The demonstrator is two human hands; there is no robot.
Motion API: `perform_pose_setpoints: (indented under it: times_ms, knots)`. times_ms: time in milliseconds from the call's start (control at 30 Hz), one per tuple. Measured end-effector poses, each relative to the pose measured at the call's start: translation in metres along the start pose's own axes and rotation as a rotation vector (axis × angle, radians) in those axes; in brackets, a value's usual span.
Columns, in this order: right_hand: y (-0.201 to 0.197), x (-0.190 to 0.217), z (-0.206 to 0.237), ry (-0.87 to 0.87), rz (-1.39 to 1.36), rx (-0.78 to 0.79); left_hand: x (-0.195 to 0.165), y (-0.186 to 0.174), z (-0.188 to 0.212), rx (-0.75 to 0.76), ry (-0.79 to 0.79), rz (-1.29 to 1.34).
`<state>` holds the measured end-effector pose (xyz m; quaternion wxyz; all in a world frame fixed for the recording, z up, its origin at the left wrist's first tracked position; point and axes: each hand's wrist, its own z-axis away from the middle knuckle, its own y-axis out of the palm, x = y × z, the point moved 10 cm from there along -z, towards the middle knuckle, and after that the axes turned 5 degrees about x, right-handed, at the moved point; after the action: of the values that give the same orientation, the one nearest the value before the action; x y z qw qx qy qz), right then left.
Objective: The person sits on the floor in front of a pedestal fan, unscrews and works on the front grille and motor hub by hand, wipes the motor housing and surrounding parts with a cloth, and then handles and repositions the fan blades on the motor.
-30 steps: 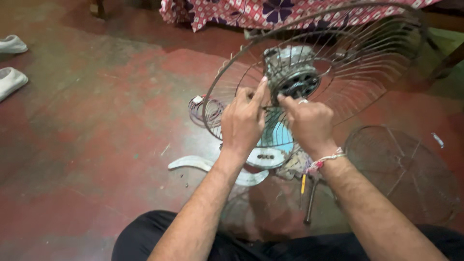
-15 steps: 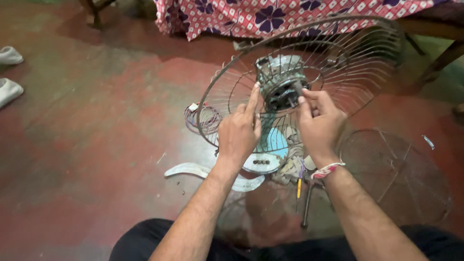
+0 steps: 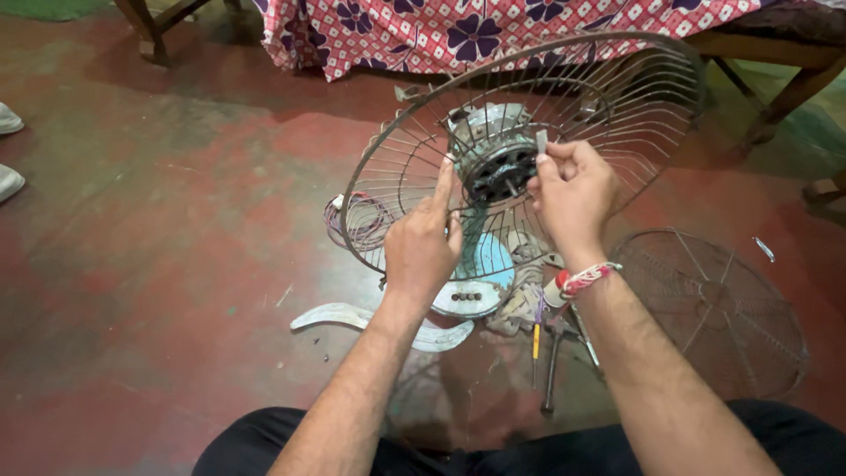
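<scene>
1. Resting on the red floor (image 3: 159,291), an old table fan stands in the middle of the view, with its rear wire guard (image 3: 617,106) tilted up toward the camera and its motor (image 3: 498,163) bare at the hub.
2. The left hand (image 3: 423,247) touches the guard's wires just left of the motor, forefinger stretched up along them and the other fingers loosely curled; it clasps nothing that can be made out.
3. The right hand (image 3: 577,194) is at the right side of the motor, thumb and forefinger pinched narrowly on a small pale metal piece (image 3: 541,141); what that piece is cannot be told.
4. A red and white thread band (image 3: 586,279) circles the right wrist.
5. Below the motor sits the fan's pale blue base (image 3: 480,273), near the person's knees.
6. A white fan blade (image 3: 352,319) lies on the floor to the near left of the base.
7. A bundle of wire (image 3: 357,220) lies left of the guard.
8. A second wire guard (image 3: 714,308) lies flat on the floor to the right, well apart from the hands.
9. Pliers (image 3: 555,370) and a yellow-handled screwdriver (image 3: 535,339) lie just near of the base.
10. A patterned red and white cloth (image 3: 493,26) hangs at the far edge.
</scene>
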<state>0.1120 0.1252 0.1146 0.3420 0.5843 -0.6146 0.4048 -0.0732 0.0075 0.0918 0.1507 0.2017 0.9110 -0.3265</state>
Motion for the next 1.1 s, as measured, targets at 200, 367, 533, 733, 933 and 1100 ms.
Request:
perform_pose_setpoints:
  times_ms: [200, 367, 533, 733, 933, 1100]
  knots:
    - [0.007, 0.005, 0.005, -0.073, 0.100, 0.057, 0.002, 0.002, -0.001, 0.014, -0.020, 0.004]
    - [0.018, 0.019, 0.008, -0.139, 0.180, 0.083, 0.002, 0.002, -0.001, 0.013, -0.019, -0.006]
    - [0.015, 0.035, 0.007, -0.148, 0.228, 0.025, 0.000, -0.003, -0.001, -0.007, -0.007, -0.019]
    - [0.015, 0.027, 0.009, -0.084, 0.193, 0.053, 0.000, -0.001, -0.002, 0.019, -0.028, -0.031]
    - [0.005, 0.009, 0.007, -0.022, 0.171, 0.013, 0.001, -0.001, -0.001, 0.008, -0.020, -0.011]
    - [0.001, 0.011, 0.009, -0.058, 0.085, 0.025, 0.003, 0.001, -0.002, 0.028, -0.050, 0.002]
